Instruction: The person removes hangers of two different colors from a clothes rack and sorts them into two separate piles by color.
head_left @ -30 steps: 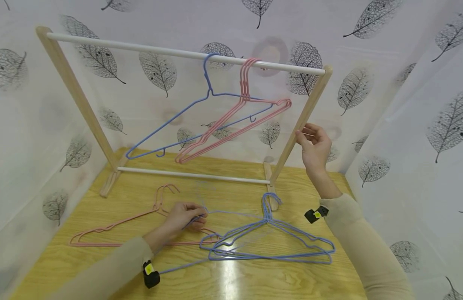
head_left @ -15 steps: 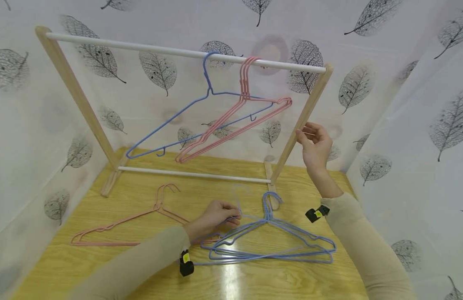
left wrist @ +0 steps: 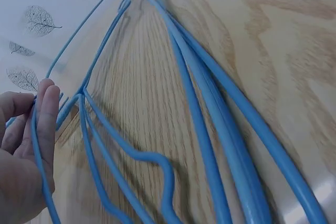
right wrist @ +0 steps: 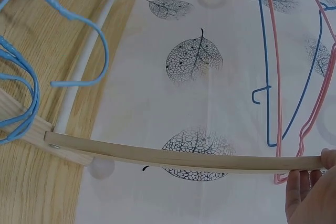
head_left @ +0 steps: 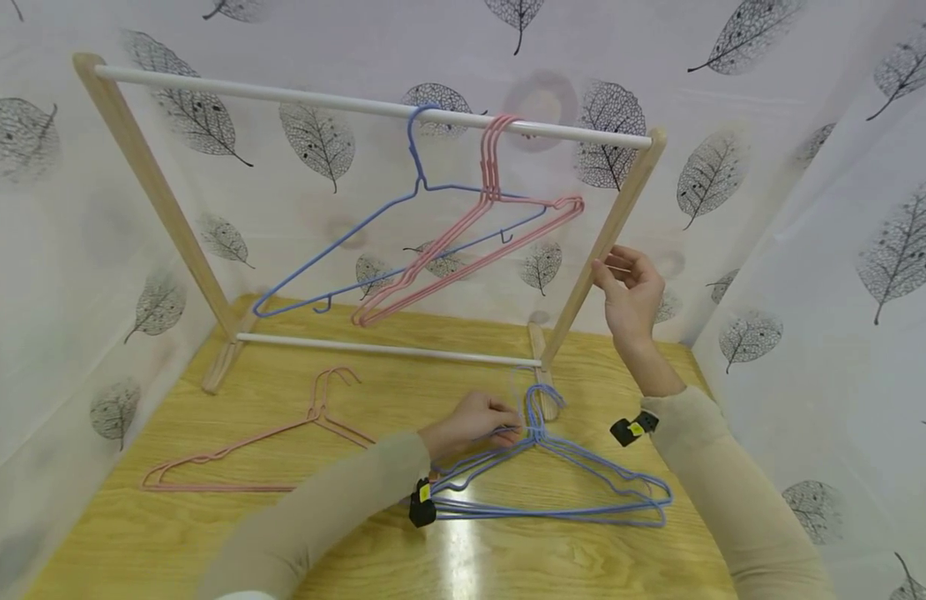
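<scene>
My left hand (head_left: 478, 425) pinches a blue hanger (right wrist: 68, 14) below its hook, between thumb and fingers. That hanger is over the pile of blue hangers (head_left: 545, 512) lying on the table, its hook close to theirs. Several bars of the pile run beside the hand in the left wrist view. My right hand (head_left: 631, 296) holds the right wooden post (right wrist: 173, 157) of a clothes rack, thumb on one side and fingers on the other. On the rack's white top rod (head_left: 282, 94) hang a blue hanger (head_left: 335, 243) and several pink hangers (head_left: 425, 265).
Pink hangers (head_left: 230, 487) lie on the wooden table (head_left: 568, 567) at the left, partly behind my left forearm. A white lower bar (head_left: 387, 350) joins the rack's feet. Leaf-patterned sheeting (head_left: 793, 250) encloses the back and sides.
My left hand has moved right, carrying the blue hanger from beside the pink hangers to the blue pile. The right hand stays on the post.
</scene>
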The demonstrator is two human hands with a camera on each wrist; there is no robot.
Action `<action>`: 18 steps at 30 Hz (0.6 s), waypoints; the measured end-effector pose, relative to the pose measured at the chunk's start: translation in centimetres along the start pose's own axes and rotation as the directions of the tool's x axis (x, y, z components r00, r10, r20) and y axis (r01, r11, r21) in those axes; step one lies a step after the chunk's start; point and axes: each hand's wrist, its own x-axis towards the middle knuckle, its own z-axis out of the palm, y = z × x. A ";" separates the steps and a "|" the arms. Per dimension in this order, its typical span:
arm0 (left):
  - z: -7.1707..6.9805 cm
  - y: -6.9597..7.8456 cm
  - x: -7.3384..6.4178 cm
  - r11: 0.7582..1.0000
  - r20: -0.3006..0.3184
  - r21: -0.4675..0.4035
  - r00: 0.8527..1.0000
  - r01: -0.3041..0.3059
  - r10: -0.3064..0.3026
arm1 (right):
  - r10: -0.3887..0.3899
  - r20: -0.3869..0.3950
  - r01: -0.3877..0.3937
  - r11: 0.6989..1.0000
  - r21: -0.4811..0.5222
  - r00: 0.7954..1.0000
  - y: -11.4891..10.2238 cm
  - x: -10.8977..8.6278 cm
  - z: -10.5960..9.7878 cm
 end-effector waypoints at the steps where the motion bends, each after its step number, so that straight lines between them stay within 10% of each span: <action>1: 0.3 0.0 0.3 1.000 -0.001 0.000 1.000 -0.005 0.005 | 0.000 -0.001 0.000 1.000 -0.002 1.000 0.0 0.0 0.0; 13: 2.7 -0.4 1.6 0.986 -0.019 0.135 0.995 -0.094 0.097 | -0.007 -0.002 0.007 1.000 0.006 1.000 0.0 0.1 -0.1; 18: 2.5 0.0 1.3 0.879 -0.072 0.427 0.961 -0.211 0.266 | -0.005 -0.002 0.005 1.000 0.003 1.000 0.1 0.0 -0.1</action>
